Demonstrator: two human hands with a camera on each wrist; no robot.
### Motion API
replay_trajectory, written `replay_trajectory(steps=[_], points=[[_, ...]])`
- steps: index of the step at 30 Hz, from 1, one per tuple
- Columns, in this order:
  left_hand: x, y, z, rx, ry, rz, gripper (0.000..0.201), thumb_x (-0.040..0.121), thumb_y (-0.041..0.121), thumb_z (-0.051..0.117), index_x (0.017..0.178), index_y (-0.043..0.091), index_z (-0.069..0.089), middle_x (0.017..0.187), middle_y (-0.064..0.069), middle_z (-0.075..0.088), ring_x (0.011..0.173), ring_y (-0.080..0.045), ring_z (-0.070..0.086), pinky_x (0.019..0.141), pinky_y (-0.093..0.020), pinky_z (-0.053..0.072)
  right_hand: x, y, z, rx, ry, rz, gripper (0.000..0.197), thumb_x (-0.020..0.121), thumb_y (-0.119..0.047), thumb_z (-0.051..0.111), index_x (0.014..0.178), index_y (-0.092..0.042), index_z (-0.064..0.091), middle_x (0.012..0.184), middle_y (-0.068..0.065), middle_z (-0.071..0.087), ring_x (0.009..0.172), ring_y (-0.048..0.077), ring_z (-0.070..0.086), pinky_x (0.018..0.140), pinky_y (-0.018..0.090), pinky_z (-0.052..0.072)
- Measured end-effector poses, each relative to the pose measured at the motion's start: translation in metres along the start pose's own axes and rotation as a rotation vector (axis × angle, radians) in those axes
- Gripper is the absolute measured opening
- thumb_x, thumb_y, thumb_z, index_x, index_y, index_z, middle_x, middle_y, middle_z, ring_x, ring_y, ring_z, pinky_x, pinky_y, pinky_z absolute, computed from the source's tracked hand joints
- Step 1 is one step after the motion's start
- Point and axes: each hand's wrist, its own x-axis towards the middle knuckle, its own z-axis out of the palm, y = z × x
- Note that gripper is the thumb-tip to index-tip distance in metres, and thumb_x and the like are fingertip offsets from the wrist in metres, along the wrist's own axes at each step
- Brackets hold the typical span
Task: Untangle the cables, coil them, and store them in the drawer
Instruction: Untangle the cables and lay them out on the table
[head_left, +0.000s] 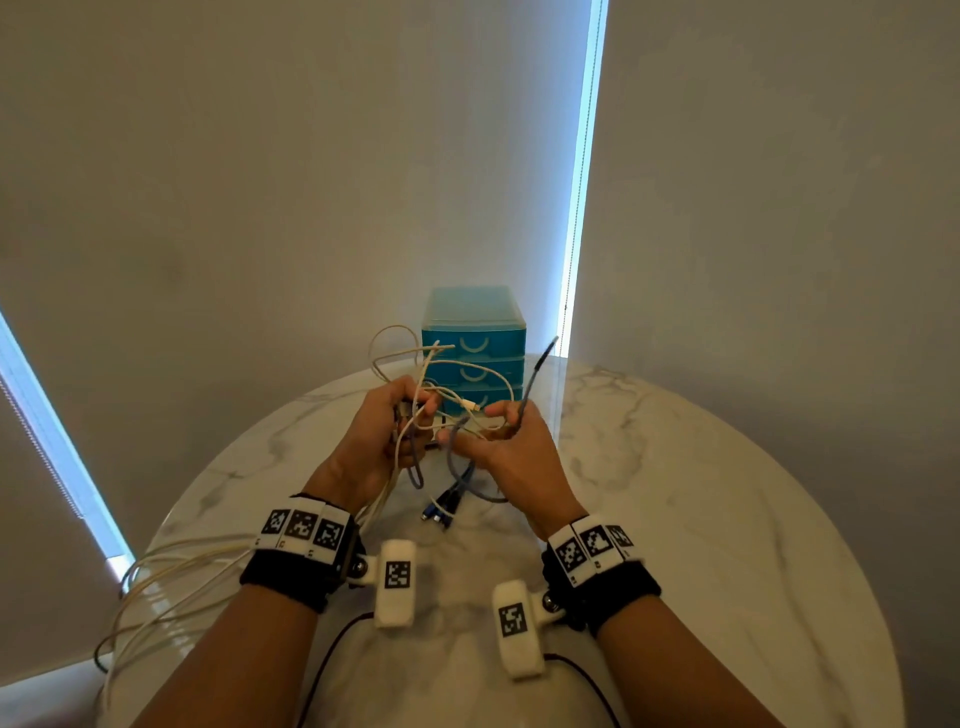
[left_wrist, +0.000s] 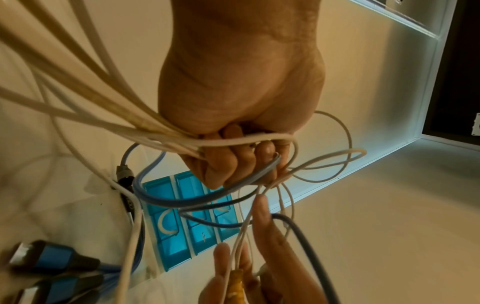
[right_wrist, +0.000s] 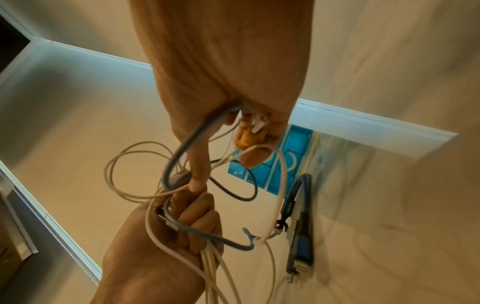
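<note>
A tangle of white cables and a grey-blue cable is held in the air over the table, in front of a teal drawer unit whose three drawers are closed. My left hand grips a bundle of white cables and the grey-blue cable in a fist. Just to its right, my right hand holds the grey-blue cable and thin white strands, index finger reaching toward the left hand. Blue-and-black plugs hang below the hands.
The round white marble table stands against a grey wall. Long white cable loops trail off its left edge. A thin black cord runs near my forearms. Both wrists carry marker bands and cameras.
</note>
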Motion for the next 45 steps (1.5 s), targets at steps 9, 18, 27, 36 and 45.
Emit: replay_trajectory(steps=[9,18,27,36,45], points=[[0.007,-0.007,-0.01,-0.017,0.111,-0.056,0.029,0.097,0.019,0.044,0.073,0.016,0.06,0.049,0.005,0.035,0.033,-0.009,0.021,0.039,-0.02,0.011,0.016,-0.009,-0.027,0.214,0.464,-0.104,0.032,0.1,-0.038,0.074,0.105,-0.012,0.055,0.11,0.001,0.07,0.096,0.0,0.071,0.085,0.025,0.063],[0.008,-0.013,-0.005,0.32,0.295,-0.115,0.013,0.096,0.026,0.071,0.093,0.014,0.066,0.056,0.006,0.044,0.044,-0.009,0.025,0.044,-0.022,0.016,0.03,-0.003,-0.07,0.302,0.535,0.012,0.025,0.107,-0.032,0.064,0.103,-0.008,0.064,0.097,0.006,0.082,0.082,0.015,0.076,0.078,0.031,0.059],[0.005,-0.007,-0.002,0.278,0.183,-0.095,0.013,0.097,0.027,0.07,0.092,0.021,0.08,0.063,0.003,0.035,0.049,-0.012,0.02,0.048,-0.026,0.012,-0.003,-0.022,-0.043,-0.162,-0.409,0.237,0.046,0.095,-0.051,0.076,0.102,-0.005,0.078,0.089,-0.002,0.082,0.059,-0.002,0.064,0.06,0.016,0.046],[-0.003,-0.002,-0.005,0.35,0.173,-0.066,0.037,0.086,0.05,0.086,0.103,0.018,0.08,0.069,0.005,0.045,0.051,-0.009,0.027,0.048,-0.025,0.02,0.025,-0.02,-0.058,0.591,0.258,0.074,0.015,0.102,-0.016,0.069,0.108,-0.004,0.063,0.091,0.006,0.074,0.044,0.007,0.041,0.037,0.017,0.03],[-0.009,0.016,-0.014,0.335,0.433,0.326,0.023,0.099,0.018,0.068,0.117,0.03,0.071,0.091,-0.006,0.059,0.062,-0.013,0.041,0.049,-0.027,0.034,0.027,-0.014,-0.062,0.046,0.196,0.15,0.018,0.091,-0.011,0.07,0.08,-0.013,0.056,0.058,-0.001,0.049,0.052,0.015,0.042,0.052,0.03,0.037]])
